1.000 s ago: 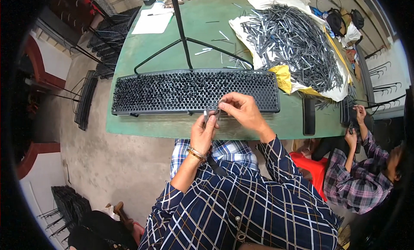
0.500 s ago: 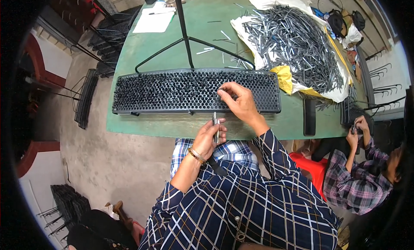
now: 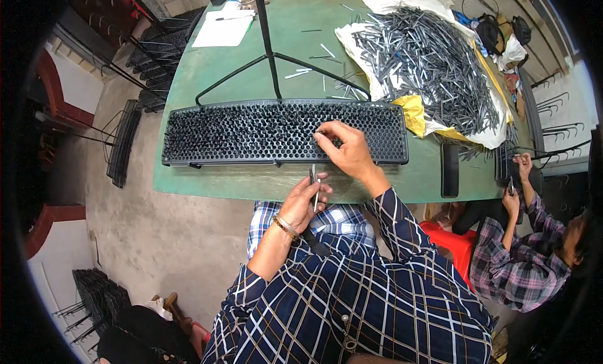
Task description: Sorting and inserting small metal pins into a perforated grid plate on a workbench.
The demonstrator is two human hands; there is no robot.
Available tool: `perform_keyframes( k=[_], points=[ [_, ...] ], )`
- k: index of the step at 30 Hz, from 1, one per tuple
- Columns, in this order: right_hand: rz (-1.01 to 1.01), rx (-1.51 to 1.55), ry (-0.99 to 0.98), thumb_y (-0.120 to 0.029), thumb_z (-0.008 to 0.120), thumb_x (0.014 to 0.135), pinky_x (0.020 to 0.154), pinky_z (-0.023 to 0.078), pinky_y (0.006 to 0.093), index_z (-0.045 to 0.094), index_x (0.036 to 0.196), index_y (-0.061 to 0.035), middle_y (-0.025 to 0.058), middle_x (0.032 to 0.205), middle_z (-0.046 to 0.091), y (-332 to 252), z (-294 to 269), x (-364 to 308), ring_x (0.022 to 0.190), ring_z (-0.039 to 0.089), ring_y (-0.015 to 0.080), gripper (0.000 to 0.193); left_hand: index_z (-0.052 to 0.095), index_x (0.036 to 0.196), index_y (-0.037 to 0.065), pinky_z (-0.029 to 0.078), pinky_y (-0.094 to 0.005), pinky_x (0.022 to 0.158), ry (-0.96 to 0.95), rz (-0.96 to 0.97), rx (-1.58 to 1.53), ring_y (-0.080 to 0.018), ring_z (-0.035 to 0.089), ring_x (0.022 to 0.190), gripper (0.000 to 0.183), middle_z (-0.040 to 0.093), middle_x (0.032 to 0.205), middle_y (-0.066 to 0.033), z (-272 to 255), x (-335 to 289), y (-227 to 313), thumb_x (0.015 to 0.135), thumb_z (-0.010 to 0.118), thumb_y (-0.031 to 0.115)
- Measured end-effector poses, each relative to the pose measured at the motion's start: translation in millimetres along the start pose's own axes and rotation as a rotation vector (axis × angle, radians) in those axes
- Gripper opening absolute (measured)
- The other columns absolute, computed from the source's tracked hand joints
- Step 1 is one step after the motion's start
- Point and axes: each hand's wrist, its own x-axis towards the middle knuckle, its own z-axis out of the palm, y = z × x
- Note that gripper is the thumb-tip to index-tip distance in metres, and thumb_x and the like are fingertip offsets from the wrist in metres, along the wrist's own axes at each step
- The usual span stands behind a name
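On the green bench (image 3: 251, 185), close to its near edge: a long black board with holes (image 3: 386, 139), dark bits crowding its left and centre. Over its right half, the right hand (image 3: 347, 152), thumb and fingertips closed together; whether on anything, impossible to tell. Just before its front edge, the left hand (image 3: 300, 204), gripping a few thin strips (image 3: 313, 172). Behind, black rods (image 3: 270, 55). Rightward, a heap of dark strips (image 3: 427, 62) on a white-and-yellow sack (image 3: 411, 114).
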Motion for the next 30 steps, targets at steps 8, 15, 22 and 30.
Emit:
perform_keyframes(
  k=[8,15,22,30],
  points=[
    [-0.102,-0.202,0.026,-0.009,0.067,0.077,0.068,0.048,0.0349,0.064,0.084,-0.0018,0.0093,0.089,0.058,4.6,4.8,-7.8,0.078,0.059,0.0254,0.011,0.044,0.126,0.007,0.051,-0.0289,0.070,0.025,-0.053,0.056,-0.0108,0.056,0.085,0.031,0.059,0.097,-0.0055,4.8,-4.0,2.2,0.097,0.045,0.018],
    [-0.160,-0.278,0.006,-0.010,0.069,0.076,0.068,0.048,0.0325,0.065,0.085,-0.0025,0.0080,0.088,0.059,2.8,6.4,-7.9,0.078,0.059,0.0234,0.013,0.044,0.126,0.009,0.051,-0.0248,0.065,0.023,-0.067,0.106,-0.0099,0.058,0.081,0.031,0.060,0.098,-0.0045,0.9,-2.8,-0.2,0.097,0.045,0.021],
    [-0.133,-0.273,0.056,-0.010,0.070,0.075,0.069,0.048,0.0326,0.066,0.084,-0.0012,0.0083,0.088,0.059,4.8,7.3,-12.1,0.079,0.059,0.0234,0.013,0.045,0.125,0.007,0.047,-0.0207,0.060,0.005,-0.064,0.087,-0.0082,0.055,0.074,0.031,0.060,0.095,-0.0044,-0.5,-1.6,0.4,0.097,0.047,0.020],
    [-0.083,-0.260,0.077,-0.010,0.070,0.075,0.070,0.048,0.0331,0.066,0.091,-0.0004,0.0108,0.092,0.059,2.8,9.9,-14.8,0.084,0.059,0.0246,0.019,0.045,0.125,0.006,0.044,-0.0189,0.058,-0.028,-0.034,0.061,-0.0066,0.051,0.070,0.030,0.059,0.094,-0.0063,1.5,-1.0,-0.7,0.097,0.044,0.017]
  ],
)
